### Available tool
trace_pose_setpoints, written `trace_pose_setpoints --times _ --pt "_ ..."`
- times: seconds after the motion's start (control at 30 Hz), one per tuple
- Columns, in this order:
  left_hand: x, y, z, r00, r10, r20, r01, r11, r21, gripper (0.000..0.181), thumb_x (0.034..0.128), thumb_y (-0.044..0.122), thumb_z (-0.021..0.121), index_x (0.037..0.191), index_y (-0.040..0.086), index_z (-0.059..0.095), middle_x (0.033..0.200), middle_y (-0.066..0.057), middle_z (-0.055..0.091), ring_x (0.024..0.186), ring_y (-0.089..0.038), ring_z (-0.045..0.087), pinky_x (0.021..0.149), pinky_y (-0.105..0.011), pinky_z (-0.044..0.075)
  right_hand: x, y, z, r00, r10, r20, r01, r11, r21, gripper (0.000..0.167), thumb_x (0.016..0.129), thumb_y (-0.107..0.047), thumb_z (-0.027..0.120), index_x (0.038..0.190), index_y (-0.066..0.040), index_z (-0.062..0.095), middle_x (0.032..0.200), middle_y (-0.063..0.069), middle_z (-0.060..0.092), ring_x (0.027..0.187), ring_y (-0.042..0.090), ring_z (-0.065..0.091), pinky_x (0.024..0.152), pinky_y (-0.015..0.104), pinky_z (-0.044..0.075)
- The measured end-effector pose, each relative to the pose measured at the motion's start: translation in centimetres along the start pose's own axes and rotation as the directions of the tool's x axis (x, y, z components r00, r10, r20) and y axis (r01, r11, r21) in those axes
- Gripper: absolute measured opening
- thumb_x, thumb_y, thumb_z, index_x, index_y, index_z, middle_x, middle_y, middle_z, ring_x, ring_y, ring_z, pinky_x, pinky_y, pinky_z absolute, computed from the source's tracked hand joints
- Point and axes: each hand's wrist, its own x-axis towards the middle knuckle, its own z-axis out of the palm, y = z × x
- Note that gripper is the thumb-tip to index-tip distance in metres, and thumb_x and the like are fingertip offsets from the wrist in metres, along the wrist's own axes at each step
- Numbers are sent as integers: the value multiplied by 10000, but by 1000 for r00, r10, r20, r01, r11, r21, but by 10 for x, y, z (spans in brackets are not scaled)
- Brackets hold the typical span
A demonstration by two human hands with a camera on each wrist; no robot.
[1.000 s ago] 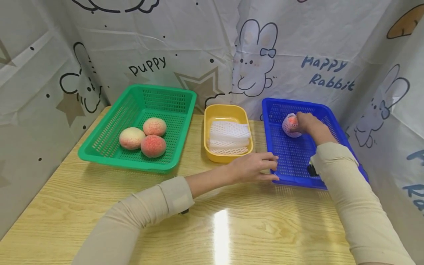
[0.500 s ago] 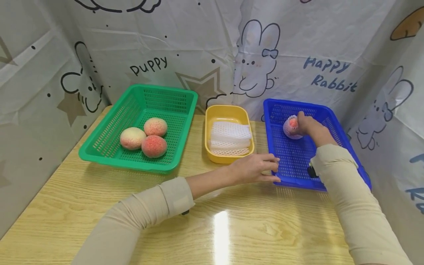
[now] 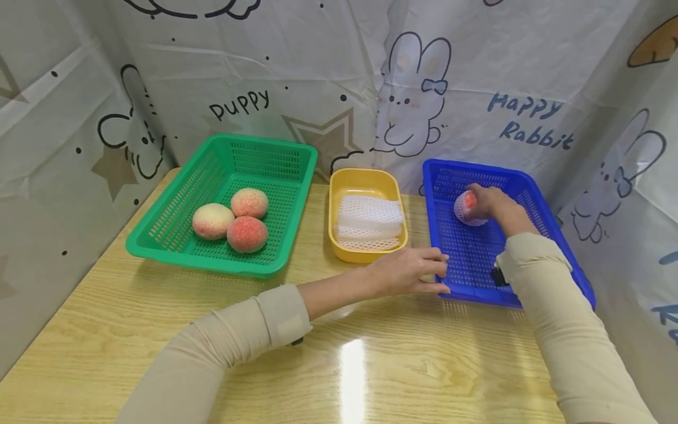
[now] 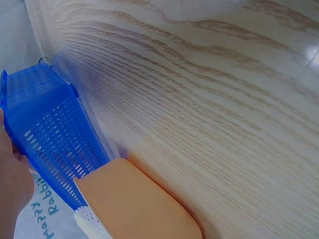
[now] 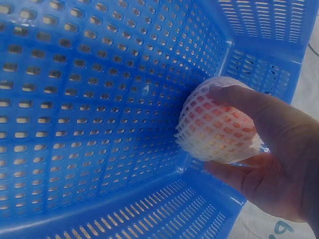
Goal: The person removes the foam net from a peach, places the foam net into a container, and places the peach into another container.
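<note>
In the head view my right hand reaches into the blue basket. Its thumb and fingers hold a reddish peach wrapped in a white foam net sleeve. The right wrist view shows the thumb on top of the netted peach and the fingers beneath, close to the basket wall. My left hand holds the near left corner of the blue basket, fingers bent over the rim. Three bare peaches lie in the green basket on the left.
Between the baskets stands a yellow tray with white foam net sleeves inside. All containers rest on a wooden table. A printed curtain hangs close behind and at both sides.
The right hand and the netted peach have shifted slightly nearer within the blue basket. The left hand stays at the basket rim. The whole view has drifted slightly.
</note>
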Motion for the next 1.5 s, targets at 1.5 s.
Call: trace_pose_setpoints --times 1.5 --pt "3 2 -3 1000 7 30 -7 1000 -1 213 898 264 773 857 82 671 1033 -42 631 934 -110 643 875 -75 447 -45 2 -40 977 -106 -187 130 984 120 722 899 -377 717 1446 -64 366 1281 325 496 1102 497 493 877 640 459"
